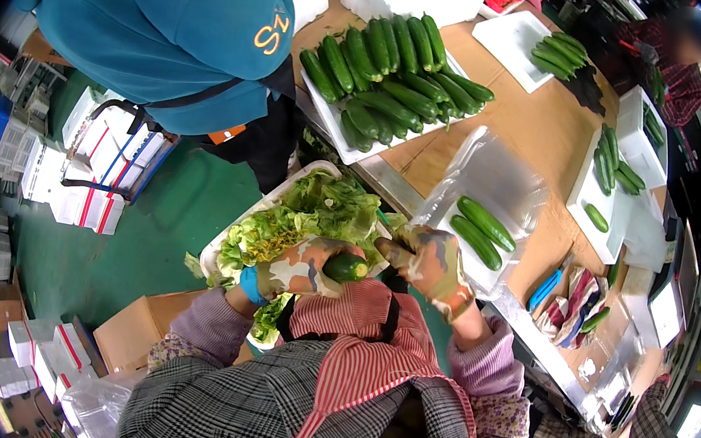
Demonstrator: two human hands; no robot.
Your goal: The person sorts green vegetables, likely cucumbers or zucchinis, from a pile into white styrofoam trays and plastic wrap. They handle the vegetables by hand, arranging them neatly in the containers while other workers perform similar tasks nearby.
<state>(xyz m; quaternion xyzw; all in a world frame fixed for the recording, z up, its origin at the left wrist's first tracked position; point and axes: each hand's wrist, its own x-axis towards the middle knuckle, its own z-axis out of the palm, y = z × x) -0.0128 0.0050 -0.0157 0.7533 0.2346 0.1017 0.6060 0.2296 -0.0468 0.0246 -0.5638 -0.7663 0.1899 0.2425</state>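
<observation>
Camouflage cloth gloves [282, 275] cover the left hand [302, 267] and the right hand [434, 269] of the person. The left hand is closed around one dark green cucumber [347, 268], which is in front of the chest, near the centre of the view. It seems gripped from the side so that its pale end remains free and faces the right hand. If 12 o'clock is the top of the view, this end points to about 3 o'clock, a little toward the viewer, and the long axis runs back into the palm toward 9 o'clock; most of the length is hidden, so this direction is only approximate. The right hand is bent, with its dark fingertips directed to 10 o'clock; whether it pinches something I cannot tell.

At 10 o'clock of the cucumber is a white tub [212, 253] full of green leaves [340, 200], probably placed so low and close to be within easy reach. At 2 o'clock, on the counter [554, 126], two cucumbers [477, 233] lie side by side on clear plastic [497, 167], likely parallel to fit together. At 12 o'clock, a large cucumber pile [402, 81] rests on a white tray [348, 154], its pieces perhaps laid in rows for saving space
</observation>
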